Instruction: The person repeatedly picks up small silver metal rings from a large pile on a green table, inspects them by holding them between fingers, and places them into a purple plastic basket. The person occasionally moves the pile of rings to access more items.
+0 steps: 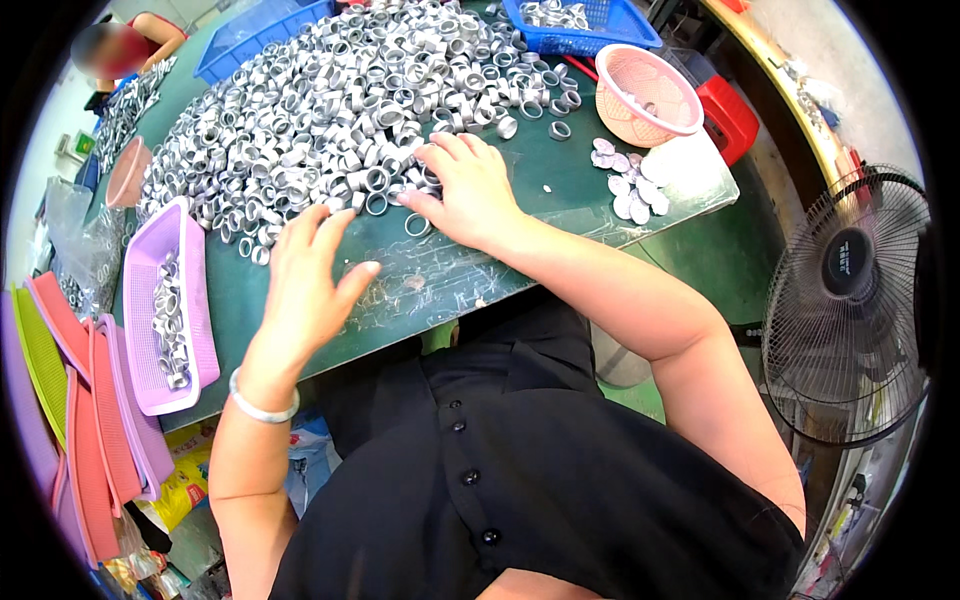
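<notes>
A large heap of grey metal rings [330, 120] covers the far and middle part of the green table [440, 290]. My left hand [312, 270] is at the near left edge of the heap, its fingers spread and its thumb apart. The fingertips reach the nearest rings; nothing shows in that hand. My right hand [470, 195] lies at the heap's near right edge with fingers stretched over the rings and thumb apart. Just below its thumb a single ring [418, 225] lies on the table. Whether the right fingertips press on a ring is hard to see.
A lavender basket [203, 310] with some rings stands at left, beside stacked coloured baskets [105, 400]. Blue baskets [590, 42] stand at the back. A pink round basket [650, 75] and pale flat discs [630, 187] are at right, near a fan [848, 265]. Another person [130, 45] sits far left.
</notes>
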Demonstrator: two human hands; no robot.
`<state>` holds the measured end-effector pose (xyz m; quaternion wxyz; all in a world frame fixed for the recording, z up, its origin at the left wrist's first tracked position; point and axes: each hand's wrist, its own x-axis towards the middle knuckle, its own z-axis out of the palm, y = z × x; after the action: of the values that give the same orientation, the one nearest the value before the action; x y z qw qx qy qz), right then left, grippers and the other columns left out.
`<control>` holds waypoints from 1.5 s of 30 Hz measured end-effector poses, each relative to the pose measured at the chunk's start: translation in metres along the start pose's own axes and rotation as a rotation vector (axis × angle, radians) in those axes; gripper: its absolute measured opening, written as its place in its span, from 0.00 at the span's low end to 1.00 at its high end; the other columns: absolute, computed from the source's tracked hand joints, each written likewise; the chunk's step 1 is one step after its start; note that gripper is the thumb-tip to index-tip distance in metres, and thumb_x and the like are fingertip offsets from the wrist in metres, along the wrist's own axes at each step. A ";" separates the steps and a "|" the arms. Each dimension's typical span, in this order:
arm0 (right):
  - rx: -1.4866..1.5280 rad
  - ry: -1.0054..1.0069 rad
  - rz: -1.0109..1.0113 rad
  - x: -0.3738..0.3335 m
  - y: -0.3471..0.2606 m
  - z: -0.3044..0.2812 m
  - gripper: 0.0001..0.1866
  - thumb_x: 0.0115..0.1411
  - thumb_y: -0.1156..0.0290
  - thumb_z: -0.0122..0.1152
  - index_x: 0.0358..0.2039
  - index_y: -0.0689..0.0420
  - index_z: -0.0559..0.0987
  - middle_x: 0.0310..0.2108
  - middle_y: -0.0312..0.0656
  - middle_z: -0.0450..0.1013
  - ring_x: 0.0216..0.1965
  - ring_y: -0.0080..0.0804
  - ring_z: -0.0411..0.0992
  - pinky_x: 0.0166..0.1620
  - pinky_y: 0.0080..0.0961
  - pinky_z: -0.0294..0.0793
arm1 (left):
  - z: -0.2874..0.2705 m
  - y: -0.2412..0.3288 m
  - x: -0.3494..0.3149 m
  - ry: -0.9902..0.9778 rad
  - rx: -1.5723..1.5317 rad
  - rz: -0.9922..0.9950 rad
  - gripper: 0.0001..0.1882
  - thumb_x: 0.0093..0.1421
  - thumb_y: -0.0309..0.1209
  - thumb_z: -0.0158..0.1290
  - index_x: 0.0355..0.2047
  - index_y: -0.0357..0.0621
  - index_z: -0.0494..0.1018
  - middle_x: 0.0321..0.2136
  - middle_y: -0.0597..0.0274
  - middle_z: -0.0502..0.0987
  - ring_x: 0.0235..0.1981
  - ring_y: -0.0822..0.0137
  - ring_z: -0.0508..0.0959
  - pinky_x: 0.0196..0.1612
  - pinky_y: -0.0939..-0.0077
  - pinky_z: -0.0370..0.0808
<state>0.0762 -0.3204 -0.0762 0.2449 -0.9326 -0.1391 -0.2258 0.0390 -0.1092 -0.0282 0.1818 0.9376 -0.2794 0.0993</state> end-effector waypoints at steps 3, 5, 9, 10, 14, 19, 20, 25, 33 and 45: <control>0.045 -0.015 0.003 -0.002 -0.003 0.003 0.26 0.47 0.55 0.63 0.43 0.57 0.72 0.49 0.48 0.65 0.52 0.46 0.59 0.52 0.38 0.60 | 0.012 0.007 0.005 -0.043 -0.026 -0.013 0.30 0.45 0.32 0.60 0.49 0.40 0.65 0.48 0.48 0.65 0.50 0.50 0.65 0.52 0.62 0.61; 0.102 -0.057 -0.014 -0.002 -0.005 -0.001 0.25 0.48 0.57 0.63 0.44 0.57 0.72 0.50 0.49 0.64 0.52 0.48 0.60 0.53 0.38 0.60 | 0.016 0.009 0.006 -0.038 -0.025 0.009 0.31 0.44 0.32 0.60 0.50 0.40 0.64 0.48 0.48 0.65 0.50 0.50 0.65 0.52 0.62 0.61; 0.250 0.020 -0.152 0.005 0.020 -0.005 0.23 0.50 0.60 0.61 0.44 0.58 0.72 0.49 0.51 0.65 0.52 0.49 0.62 0.53 0.39 0.62 | 0.018 0.011 0.007 -0.028 -0.012 0.015 0.31 0.43 0.32 0.61 0.49 0.39 0.65 0.47 0.50 0.65 0.50 0.51 0.64 0.53 0.62 0.60; 0.124 0.054 -0.172 0.015 0.033 -0.016 0.22 0.50 0.60 0.60 0.43 0.58 0.72 0.48 0.50 0.66 0.51 0.48 0.63 0.52 0.39 0.64 | 0.017 0.011 0.006 -0.015 -0.008 0.010 0.31 0.43 0.33 0.61 0.49 0.39 0.65 0.46 0.50 0.65 0.49 0.52 0.64 0.53 0.61 0.60; -0.333 0.135 0.232 0.042 0.113 -0.033 0.27 0.52 0.48 0.54 0.47 0.52 0.72 0.51 0.49 0.63 0.55 0.47 0.56 0.53 0.44 0.56 | 0.017 0.012 0.006 -0.017 -0.039 0.023 0.29 0.44 0.33 0.61 0.47 0.40 0.67 0.46 0.49 0.65 0.50 0.51 0.64 0.52 0.61 0.60; -0.110 -0.034 0.303 0.025 0.112 -0.029 0.27 0.54 0.48 0.52 0.45 0.57 0.73 0.46 0.48 0.68 0.53 0.48 0.57 0.55 0.40 0.56 | 0.025 0.017 0.009 0.022 -0.084 0.073 0.23 0.45 0.31 0.60 0.43 0.40 0.70 0.42 0.52 0.68 0.46 0.52 0.67 0.50 0.63 0.62; -0.045 -0.046 0.243 0.020 0.099 -0.030 0.25 0.53 0.50 0.54 0.42 0.59 0.75 0.43 0.48 0.69 0.52 0.49 0.59 0.56 0.40 0.56 | 0.026 0.018 0.010 0.013 -0.088 0.063 0.23 0.45 0.31 0.60 0.42 0.40 0.71 0.41 0.52 0.68 0.45 0.53 0.67 0.49 0.63 0.63; 0.042 -0.073 0.081 -0.007 0.055 -0.024 0.22 0.53 0.57 0.56 0.43 0.59 0.73 0.46 0.51 0.66 0.54 0.54 0.56 0.57 0.41 0.54 | 0.032 0.024 0.017 0.040 -0.070 0.045 0.18 0.44 0.33 0.61 0.35 0.41 0.72 0.33 0.57 0.70 0.38 0.55 0.68 0.43 0.65 0.64; -0.049 0.057 -0.199 -0.015 0.025 -0.044 0.17 0.50 0.66 0.59 0.41 0.57 0.74 0.42 0.47 0.68 0.46 0.46 0.63 0.50 0.37 0.60 | 0.036 0.023 0.024 -0.009 -0.014 -0.014 0.16 0.42 0.33 0.62 0.31 0.40 0.72 0.30 0.57 0.70 0.36 0.55 0.69 0.41 0.65 0.64; 0.056 0.079 -0.161 0.000 0.002 -0.018 0.06 0.47 0.73 0.60 0.28 0.58 0.77 0.25 0.40 0.68 0.31 0.40 0.68 0.34 0.32 0.66 | 0.033 0.012 0.018 -0.030 -0.340 -0.211 0.14 0.46 0.25 0.59 0.35 0.37 0.71 0.28 0.61 0.71 0.31 0.65 0.72 0.36 0.76 0.69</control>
<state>0.0703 -0.3319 -0.0633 0.2575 -0.9015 -0.2099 -0.2773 0.0501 -0.1404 -0.0500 0.3428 0.9188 -0.1950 0.0173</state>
